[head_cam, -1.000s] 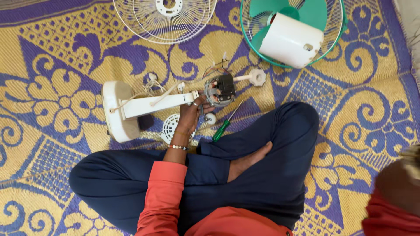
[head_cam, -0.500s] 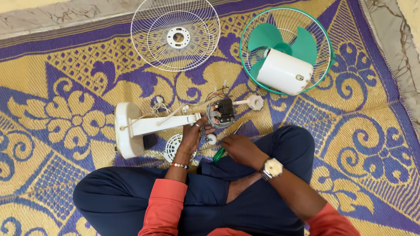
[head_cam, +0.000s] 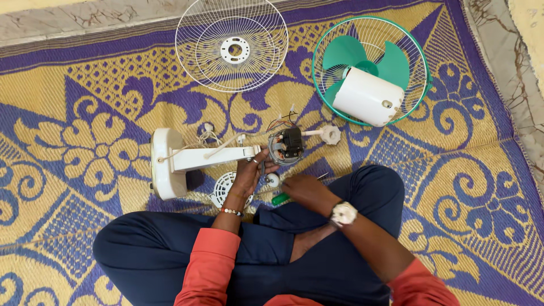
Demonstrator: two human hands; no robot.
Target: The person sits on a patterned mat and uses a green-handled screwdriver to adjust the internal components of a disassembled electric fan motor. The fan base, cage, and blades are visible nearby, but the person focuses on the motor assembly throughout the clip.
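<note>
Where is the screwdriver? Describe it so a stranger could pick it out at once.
Start at the yellow and purple mat, then find the seated person's dark trousers at its near edge. Just ahead of the knees, the right hand rests on the screwdriver, beside the left hand at the fan stand. Its short bright green handle sets it apart from the white fan parts around it.

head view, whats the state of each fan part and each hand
white fan guard: detached, flat on mat
green fan guard: blade inside, white motor cover lying on it
fan stand: lying on its side
fan motor: exposed, wires loose
left hand: on stand
right hand: on green screwdriver
</note>
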